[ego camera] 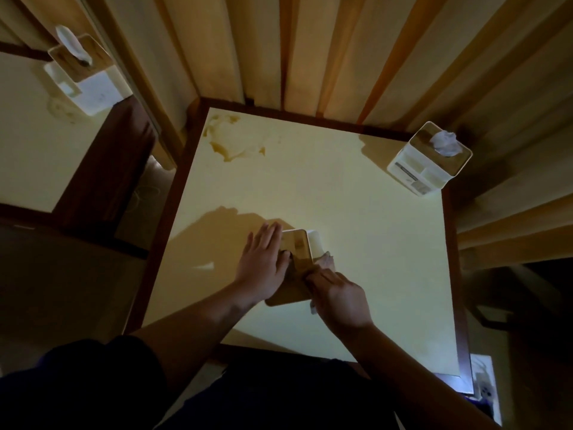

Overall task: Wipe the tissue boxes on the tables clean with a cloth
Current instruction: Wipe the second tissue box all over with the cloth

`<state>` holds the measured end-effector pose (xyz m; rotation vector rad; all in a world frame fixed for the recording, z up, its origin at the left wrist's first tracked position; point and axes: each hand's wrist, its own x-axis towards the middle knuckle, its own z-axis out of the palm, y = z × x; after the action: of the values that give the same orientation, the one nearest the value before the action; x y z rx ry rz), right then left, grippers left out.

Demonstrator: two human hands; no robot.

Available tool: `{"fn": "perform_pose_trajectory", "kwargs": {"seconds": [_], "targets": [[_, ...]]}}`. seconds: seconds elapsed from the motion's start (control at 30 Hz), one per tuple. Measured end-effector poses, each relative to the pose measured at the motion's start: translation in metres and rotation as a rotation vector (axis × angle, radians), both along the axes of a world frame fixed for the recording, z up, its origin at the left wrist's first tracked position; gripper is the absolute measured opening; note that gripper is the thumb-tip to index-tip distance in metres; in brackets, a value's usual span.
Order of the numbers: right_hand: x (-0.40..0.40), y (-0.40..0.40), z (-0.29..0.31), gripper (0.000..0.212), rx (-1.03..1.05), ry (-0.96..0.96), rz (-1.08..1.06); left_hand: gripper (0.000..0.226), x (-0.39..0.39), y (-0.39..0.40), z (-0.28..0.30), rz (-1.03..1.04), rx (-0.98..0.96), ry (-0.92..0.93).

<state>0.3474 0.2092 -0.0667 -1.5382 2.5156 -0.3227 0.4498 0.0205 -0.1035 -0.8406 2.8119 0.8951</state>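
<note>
While the left hand [263, 259] lies flat with straight fingers against the near tissue box [299, 248], likely bracing it, the right hand [338, 297] curls round a cloth [325, 260] and presses it to the box's side at mid-table [356, 218]. Count 3 tissue boxes: this 1, another [429, 159] at the far right corner, a third [83, 74] on the neighbouring table [28, 135]. 2 tables, 1 cloth.

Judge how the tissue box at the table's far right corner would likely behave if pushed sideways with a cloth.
The far tissue box looks like smooth, rigid plastic on a smooth table, so it would probably slide rather than flex. It stands fairly tall on a small base, so a high push might tip it. The tissue poking out suggests mostly paper inside, so it is likely light.
</note>
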Motion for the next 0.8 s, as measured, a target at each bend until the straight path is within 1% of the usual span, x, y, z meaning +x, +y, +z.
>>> {"fn": "perform_pose_trajectory", "kwargs": {"seconds": [0.13,0.2,0.27,0.3,0.37,0.4,0.47,0.57,0.67,0.8], "targets": [[0.009,-0.001,0.007,0.022,0.163,0.073,-0.01,0.076,-0.007,0.009,-0.008,0.059,-0.043,0.025],[0.013,-0.003,0.01,0.021,0.289,0.068,-0.05,0.07,-0.01,0.009,-0.014,0.082,-0.06,0.05],[0.011,-0.014,0.016,0.013,0.396,0.081,-0.059,0.065,-0.01,0.007,-0.021,0.073,-0.075,0.077],[0.007,-0.023,0.02,0.009,0.464,0.057,-0.061,0.066,-0.01,0.007,-0.022,0.067,-0.079,0.086],[-0.001,-0.045,0.027,0.016,0.562,-0.002,-0.094,0.071,-0.01,0.009,-0.02,0.07,-0.055,0.075],[-0.005,-0.056,0.031,0.016,0.571,-0.019,-0.121,0.072,-0.009,0.011,-0.019,0.081,-0.043,0.068],[-0.015,-0.077,0.036,0.006,0.521,-0.002,-0.173,0.071,-0.009,0.013,-0.016,0.097,-0.047,0.084],[-0.031,-0.107,0.04,0.017,0.474,0.028,-0.227,0.066,-0.008,0.013,-0.021,0.11,-0.074,0.097],[-0.044,-0.13,0.039,0.019,0.429,0.043,-0.273,0.064,-0.01,0.009,-0.032,0.118,-0.095,0.058],[-0.04,-0.125,0.029,0.024,0.338,0.003,-0.27,0.069,-0.011,0.011,-0.028,0.107,-0.087,0.049]]}}
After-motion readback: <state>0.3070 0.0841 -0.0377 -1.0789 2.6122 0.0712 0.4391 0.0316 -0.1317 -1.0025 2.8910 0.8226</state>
